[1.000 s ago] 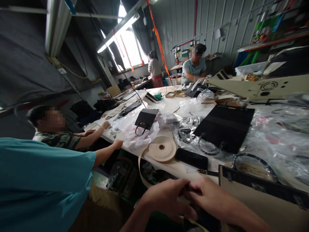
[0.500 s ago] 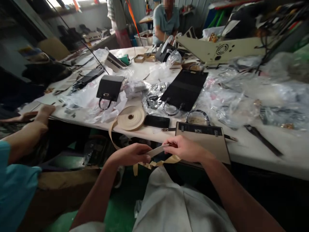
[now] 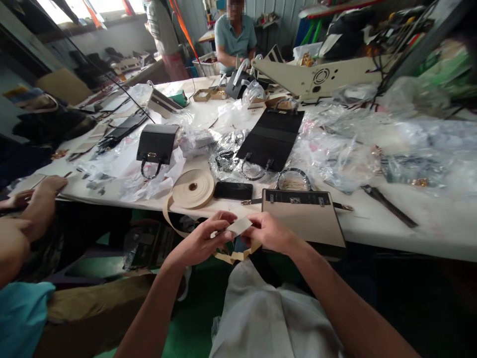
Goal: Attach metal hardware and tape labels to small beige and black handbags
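Observation:
Over my lap, in front of the table edge, my left hand (image 3: 208, 235) and my right hand (image 3: 269, 231) pinch a short pale strip (image 3: 239, 226) between them. A crinkled yellowish tape (image 3: 234, 257) hangs just below the strip, between my hands. From the roll of beige tape (image 3: 194, 189) on the table, a loose end droops over the edge toward my left hand. Beyond my right hand lies a beige handbag (image 3: 298, 219) with black trim and a round handle. A black phone (image 3: 233, 190) rests between the roll and the bag.
A small black handbag (image 3: 156, 144) and a flat black bag piece (image 3: 274, 134) lie farther back among clear plastic wrapping (image 3: 335, 159). A dark strap (image 3: 389, 205) is at the right. At the left, a co-worker's hands (image 3: 48, 191) work at the table; another person (image 3: 235, 37) sits across.
My hands have drawn closer together and the pale strip has turned, showing more of its flat face. The camera view has shifted, so the table's things appear farther left.

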The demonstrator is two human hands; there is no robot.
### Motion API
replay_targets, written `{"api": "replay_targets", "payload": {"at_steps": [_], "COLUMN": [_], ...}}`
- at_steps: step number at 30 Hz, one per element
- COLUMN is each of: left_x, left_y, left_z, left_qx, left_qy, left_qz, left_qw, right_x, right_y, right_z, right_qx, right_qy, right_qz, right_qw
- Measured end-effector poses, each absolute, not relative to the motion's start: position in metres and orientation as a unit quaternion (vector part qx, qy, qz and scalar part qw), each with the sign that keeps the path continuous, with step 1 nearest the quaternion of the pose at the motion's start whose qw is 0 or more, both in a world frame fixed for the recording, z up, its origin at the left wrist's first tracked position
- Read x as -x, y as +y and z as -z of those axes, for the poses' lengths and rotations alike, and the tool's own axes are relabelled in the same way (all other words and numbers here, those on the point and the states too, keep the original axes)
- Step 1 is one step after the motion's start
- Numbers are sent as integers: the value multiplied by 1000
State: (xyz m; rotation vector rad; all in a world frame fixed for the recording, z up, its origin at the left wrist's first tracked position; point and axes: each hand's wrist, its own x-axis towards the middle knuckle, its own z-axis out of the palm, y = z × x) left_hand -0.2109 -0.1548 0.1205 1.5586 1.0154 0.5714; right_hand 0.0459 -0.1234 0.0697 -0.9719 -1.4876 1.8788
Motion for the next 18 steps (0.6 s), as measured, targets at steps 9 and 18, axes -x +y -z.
{"api": "replay_targets", "payload": {"at_steps": [9, 18], "left_x": [190, 166], "left_y": [-145, -139], "left_z": [-117, -115], "left_qx": [-604, -558], "left_qy": [398, 371], "left_qz": [-255, -278], "left_qw": [642, 688], "right_x": [-6, -31], "right_y": [-153, -153], "right_z": [-46, -41], "right_qx": [440, 542], "right_qy": [-462, -523], "right_qz": [-657, -547], "right_qw": [401, 365]}}
